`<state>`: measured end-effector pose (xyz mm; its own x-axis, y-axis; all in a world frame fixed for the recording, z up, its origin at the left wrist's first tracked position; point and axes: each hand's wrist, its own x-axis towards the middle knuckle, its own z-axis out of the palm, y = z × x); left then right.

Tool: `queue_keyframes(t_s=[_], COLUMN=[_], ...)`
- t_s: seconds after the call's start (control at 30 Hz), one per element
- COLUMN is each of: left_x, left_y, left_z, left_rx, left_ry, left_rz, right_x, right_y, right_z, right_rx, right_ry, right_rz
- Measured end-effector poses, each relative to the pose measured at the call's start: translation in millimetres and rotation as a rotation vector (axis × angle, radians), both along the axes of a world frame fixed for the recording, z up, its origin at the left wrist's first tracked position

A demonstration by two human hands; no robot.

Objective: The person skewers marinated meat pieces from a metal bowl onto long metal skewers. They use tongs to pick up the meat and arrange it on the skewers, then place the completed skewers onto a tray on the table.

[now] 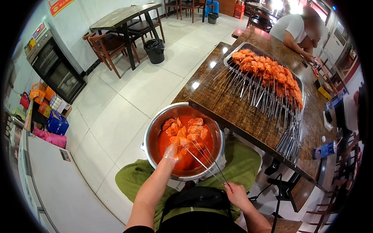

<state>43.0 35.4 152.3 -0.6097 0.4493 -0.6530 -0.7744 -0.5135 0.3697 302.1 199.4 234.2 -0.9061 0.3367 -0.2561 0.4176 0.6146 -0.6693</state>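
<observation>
Between my knees stands a large round metal basin [150, 122] with red marinade [189, 163] and several coated pieces of raw meat, likely chicken [195, 121]. My left hand [172, 149], in a clear plastic glove, reaches into it and grips a piece of the meat [183, 142]; its fingers are partly hidden by marinade and meat. Bare and low beside the basin, my right hand [236, 194] holds several thin metal skewers [214, 169] by their ends. They fan out over the basin, and one tip meets the meat at my left hand.
To the right, a wooden table [209, 96] bears a metal tray [247, 45] of skewered red meat [268, 70], loose skewers [291, 142] and a blue can [325, 150]. A person in a white shirt [287, 27] leans on its far end. A white freezer [55, 180] stands left.
</observation>
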Motion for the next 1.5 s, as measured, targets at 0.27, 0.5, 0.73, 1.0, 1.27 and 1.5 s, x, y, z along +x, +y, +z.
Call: queue_keyframes(t_s=[0.27, 0.5, 0.73, 1.0, 1.27, 1.5], left_x=[-2, -2, 2, 15, -5, 9], left_y=[4, 2, 4, 8, 1, 4], left_z=[11, 5, 0, 2, 1, 12], left_rx=[-0.102, -0.075, -0.071, -0.092, -0.072, -0.105], left_ry=[-0.042, -0.038, 0.04, 0.012, 0.036, 0.095], left_rz=[0.046, 0.027, -0.057, -0.146, -0.069, -0.144], right_x=[-1, -1, -2, -10, -8, -10], right_y=[1, 1, 1, -2, 7, 0], right_z=[3, 3, 3, 1, 11, 10], right_rx=[-0.03, -0.015, -0.018, -0.146, -0.157, -0.162], right_ry=[-0.017, -0.019, -0.024, 0.072, -0.018, 0.025], right_rz=[-0.013, -0.003, 0.004, -0.022, -0.05, -0.047])
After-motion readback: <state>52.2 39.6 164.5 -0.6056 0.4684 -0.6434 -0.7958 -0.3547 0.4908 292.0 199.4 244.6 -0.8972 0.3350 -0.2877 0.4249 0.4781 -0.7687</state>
